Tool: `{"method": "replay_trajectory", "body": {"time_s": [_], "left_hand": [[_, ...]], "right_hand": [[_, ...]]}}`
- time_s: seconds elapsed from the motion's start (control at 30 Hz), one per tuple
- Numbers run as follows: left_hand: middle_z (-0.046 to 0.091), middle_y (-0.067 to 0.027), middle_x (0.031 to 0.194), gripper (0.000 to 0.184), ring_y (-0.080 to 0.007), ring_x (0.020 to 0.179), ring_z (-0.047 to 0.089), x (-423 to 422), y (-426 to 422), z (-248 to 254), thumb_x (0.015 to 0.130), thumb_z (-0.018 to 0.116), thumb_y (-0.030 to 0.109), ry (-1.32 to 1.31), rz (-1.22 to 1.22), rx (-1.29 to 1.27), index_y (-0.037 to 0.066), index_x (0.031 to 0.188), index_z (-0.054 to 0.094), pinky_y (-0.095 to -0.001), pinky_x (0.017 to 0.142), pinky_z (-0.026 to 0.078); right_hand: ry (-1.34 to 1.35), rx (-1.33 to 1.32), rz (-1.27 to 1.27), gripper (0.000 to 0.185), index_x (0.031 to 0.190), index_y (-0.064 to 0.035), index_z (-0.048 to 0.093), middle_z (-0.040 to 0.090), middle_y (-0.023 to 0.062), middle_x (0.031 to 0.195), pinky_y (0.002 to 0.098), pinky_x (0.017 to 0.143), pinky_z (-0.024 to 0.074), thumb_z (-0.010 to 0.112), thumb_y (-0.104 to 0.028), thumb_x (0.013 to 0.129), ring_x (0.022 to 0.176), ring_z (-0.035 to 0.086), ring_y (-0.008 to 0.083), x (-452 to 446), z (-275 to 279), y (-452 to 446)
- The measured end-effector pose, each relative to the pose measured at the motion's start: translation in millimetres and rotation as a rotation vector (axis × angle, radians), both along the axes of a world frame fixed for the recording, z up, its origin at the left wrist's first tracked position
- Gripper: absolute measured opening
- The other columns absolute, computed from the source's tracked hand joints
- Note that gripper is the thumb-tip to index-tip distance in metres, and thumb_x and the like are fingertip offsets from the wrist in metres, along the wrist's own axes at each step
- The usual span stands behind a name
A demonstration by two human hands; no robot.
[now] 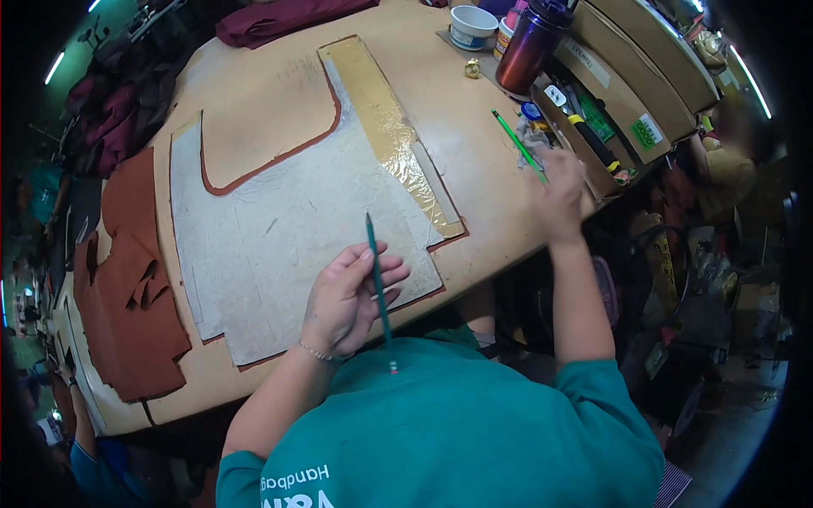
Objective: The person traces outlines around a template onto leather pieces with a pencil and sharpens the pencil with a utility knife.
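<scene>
My left hand [356, 292] holds a dark green pencil [378, 279] upright between thumb and fingers, its tip pointing away from me, above the near edge of a large pale pattern piece [271, 237]. Rust-coloured material [269, 162] shows along the pattern's edges, and yellow tape [373, 93] covers its right arm. At the right, my right hand [561, 190] is blurred beside the lower end of a bright green pen [515, 140]. Whether its fingers grip the pen cannot be made out. A crumpled grey cloth [532, 142] lies just beyond that hand.
Rust-coloured pieces [131, 313] lie at the table's left. Toward the back right stand a purple-red tumbler [532, 51], a white tub [472, 28] and a cardboard box [627, 76] with tools. Maroon fabric [279, 19] lies at the far edge. Another person [724, 161] is at the right.
</scene>
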State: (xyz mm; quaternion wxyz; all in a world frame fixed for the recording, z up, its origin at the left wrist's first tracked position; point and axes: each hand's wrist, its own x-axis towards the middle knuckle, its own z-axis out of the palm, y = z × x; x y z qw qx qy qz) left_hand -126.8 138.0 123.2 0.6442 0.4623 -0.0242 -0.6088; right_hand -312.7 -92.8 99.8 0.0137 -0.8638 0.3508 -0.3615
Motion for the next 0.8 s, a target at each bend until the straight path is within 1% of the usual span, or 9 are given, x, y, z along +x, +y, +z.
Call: {"method": "replay_trajectory", "body": {"time_s": [0.03, 0.13, 0.17, 0.4, 0.53, 0.57, 0.6, 0.67, 0.8], "left_hand": [[0.061, -0.0027, 0.089, 0.020, -0.0142, 0.089, 0.058, -2, -8, 0, 0.090, 0.046, 0.020, 0.017, -0.021, 0.009, 0.008, 0.106, 0.047, -0.0264, 0.071, 0.044], [0.061, -0.0006, 0.094, 0.017, -0.0164, 0.097, 0.055, -8, -27, -7, 0.089, 0.047, 0.024, 0.038, -0.079, -0.007, 0.010, 0.100, 0.050, -0.0312, 0.080, 0.039], [0.061, -0.0008, 0.094, 0.017, -0.0162, 0.096, 0.055, -10, -32, -12, 0.089, 0.047, 0.024, 0.059, -0.080, -0.020, 0.011, 0.099, 0.051, -0.0310, 0.079, 0.039], [0.058, -0.0014, 0.099, 0.018, -0.0122, 0.093, 0.053, -24, -67, -23, 0.088, 0.048, 0.024, 0.057, -0.118, -0.068, 0.010, 0.099, 0.052, -0.0298, 0.074, 0.040], [0.056, -0.0040, 0.105, 0.032, -0.0146, 0.097, 0.053, -30, -95, -53, 0.089, 0.046, 0.030, -0.985, -0.231, -0.254, 0.008, 0.113, 0.049, -0.0383, 0.081, 0.042], [0.050, -0.0077, 0.117, 0.043, -0.0226, 0.112, 0.046, -30, -96, -53, 0.086, 0.048, 0.036, -1.626, -0.273, -0.267, 0.012, 0.121, 0.045, -0.0495, 0.090, 0.036], [0.047, -0.0077, 0.121, 0.044, -0.0243, 0.116, 0.041, -33, -96, -54, 0.085, 0.049, 0.038, -1.769, -0.372, -0.243, 0.014, 0.122, 0.045, -0.0532, 0.091, 0.034], [0.040, -0.0075, 0.129, 0.047, -0.0278, 0.125, 0.030, -43, -97, -60, 0.083, 0.049, 0.041, -2.045, -0.578, -0.184, 0.018, 0.124, 0.043, -0.0605, 0.093, 0.028], [0.033, -0.0031, 0.135, 0.051, -0.0271, 0.130, 0.021, -46, -99, -74, 0.083, 0.044, 0.049, -2.052, -0.690, -0.090, 0.022, 0.127, 0.041, -0.0660, 0.092, 0.023]], "right_hand": [[0.054, -0.164, 0.340, 0.030, 0.102, -0.0042, 0.058, 0.054, 0.0153, 0.094, 0.0392, 0.079, 0.0430, 0.059, -0.005, 0.072, 0.087, 0.053, 0.0311, 7, -13, 19], [-0.014, 0.137, 0.794, 0.035, 0.105, -0.0100, 0.060, 0.053, 0.0096, 0.095, 0.0322, 0.073, 0.0471, 0.059, -0.004, 0.071, 0.087, 0.056, 0.0242, 30, -2, 89], [-0.089, 0.100, 0.812, 0.040, 0.101, -0.0071, 0.061, 0.051, 0.0083, 0.094, 0.0302, 0.068, 0.0482, 0.062, 0.006, 0.063, 0.081, 0.055, 0.0224, 36, -4, 96], [-0.138, -0.048, 0.671, 0.035, 0.099, -0.0084, 0.063, 0.052, 0.0045, 0.092, 0.0311, 0.069, 0.0460, 0.061, 0.000, 0.066, 0.081, 0.053, 0.0195, 43, -4, 80], [-0.514, 0.300, 0.490, 0.014, 0.094, -0.0041, 0.050, 0.055, 0.0100, 0.085, 0.0322, 0.063, 0.0477, 0.054, -0.006, 0.081, 0.074, 0.057, 0.0225, 43, -33, 22], [-0.535, 0.512, 0.395, 0.012, 0.093, -0.0038, 0.048, 0.056, 0.0105, 0.083, 0.0322, 0.062, 0.0479, 0.053, -0.008, 0.083, 0.071, 0.058, 0.0228, 40, -37, 11], [-0.553, 0.721, 0.292, 0.012, 0.093, -0.0034, 0.046, 0.056, 0.0110, 0.080, 0.0322, 0.061, 0.0480, 0.053, -0.010, 0.085, 0.069, 0.059, 0.0232, 39, -40, 5], [-0.436, 0.669, 0.275, 0.012, 0.092, -0.0033, 0.045, 0.057, 0.0109, 0.076, 0.0328, 0.060, 0.0480, 0.052, -0.010, 0.086, 0.066, 0.060, 0.0229, 39, -49, -3], [-0.252, 0.540, 0.316, 0.013, 0.092, -0.0036, 0.044, 0.057, 0.0113, 0.073, 0.0339, 0.058, 0.0476, 0.053, -0.009, 0.085, 0.065, 0.061, 0.0238, 36, -60, -9]]}}
